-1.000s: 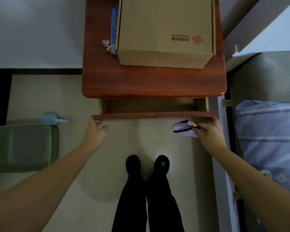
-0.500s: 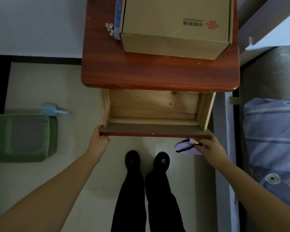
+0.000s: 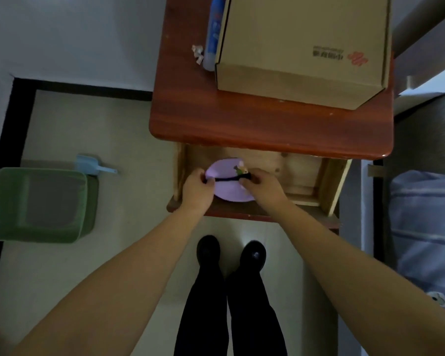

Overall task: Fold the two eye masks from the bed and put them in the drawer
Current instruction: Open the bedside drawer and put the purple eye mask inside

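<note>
A lilac eye mask [image 3: 226,173] with a black strap and a small picture on it lies inside the pulled-out wooden drawer [image 3: 303,176], at its left end. My left hand [image 3: 197,187] pinches the mask's left end. My right hand [image 3: 261,185] grips its right end at the strap. Both hands are inside the drawer, over its front edge. Whether there is a second mask under the lilac one I cannot tell.
The drawer belongs to a red-brown bedside table [image 3: 267,124] carrying a cardboard box [image 3: 301,44] and a blue tube [image 3: 213,34]. A green bin [image 3: 36,204] and a blue scoop [image 3: 88,165] stand on the floor at the left. The bed [image 3: 426,222] is at the right. My feet [image 3: 229,253] are below the drawer.
The drawer came out from nearly shut to wide open. My left hand left the drawer front, and my right hand carried the mask from outside the front edge into the drawer; both now hold it.
</note>
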`<act>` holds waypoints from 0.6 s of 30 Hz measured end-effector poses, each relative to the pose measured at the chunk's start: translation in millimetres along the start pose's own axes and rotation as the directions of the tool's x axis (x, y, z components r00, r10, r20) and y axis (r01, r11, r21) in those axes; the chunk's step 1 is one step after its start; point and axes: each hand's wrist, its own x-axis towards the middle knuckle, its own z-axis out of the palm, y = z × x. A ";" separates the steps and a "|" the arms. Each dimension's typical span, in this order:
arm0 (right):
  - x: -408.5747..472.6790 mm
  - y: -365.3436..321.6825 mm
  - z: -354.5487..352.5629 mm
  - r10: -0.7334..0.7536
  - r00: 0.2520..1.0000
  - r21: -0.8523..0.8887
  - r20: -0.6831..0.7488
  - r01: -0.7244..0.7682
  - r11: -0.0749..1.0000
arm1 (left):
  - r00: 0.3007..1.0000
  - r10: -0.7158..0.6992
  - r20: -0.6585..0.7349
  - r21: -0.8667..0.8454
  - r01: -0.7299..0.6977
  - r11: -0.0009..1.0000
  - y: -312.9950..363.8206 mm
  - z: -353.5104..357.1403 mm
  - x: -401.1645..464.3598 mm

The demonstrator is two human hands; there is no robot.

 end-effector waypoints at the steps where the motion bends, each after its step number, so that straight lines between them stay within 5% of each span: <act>1: 18.7 -3.4 11.4 -0.020 1.000 -0.124 -0.024 0.017 0.992 | 0.995 0.000 -0.096 0.044 0.004 0.999 -1.4 2.4 11.7; 4: 57.5 -6.6 37.5 -0.072 0.993 -0.336 -0.095 0.037 0.941 | 0.976 -0.019 -0.217 0.178 0.058 0.982 -9.7 13.1 44.7; 9: 66.2 2.3 54.1 -0.114 0.984 -0.311 -0.140 0.066 0.948 | 0.967 -0.148 -0.207 0.292 0.205 0.934 -20.7 25.3 64.8; 13: 45.1 9.4 34.0 0.000 0.995 -0.390 -0.097 -0.038 0.920 | 0.973 -0.190 -0.134 0.324 0.224 0.919 -15.6 19.1 50.4; 18: -47.6 -4.7 -40.1 0.049 0.978 -0.383 -0.201 -0.124 0.915 | 0.993 0.031 0.110 0.686 -0.098 0.721 14.2 -15.0 -29.4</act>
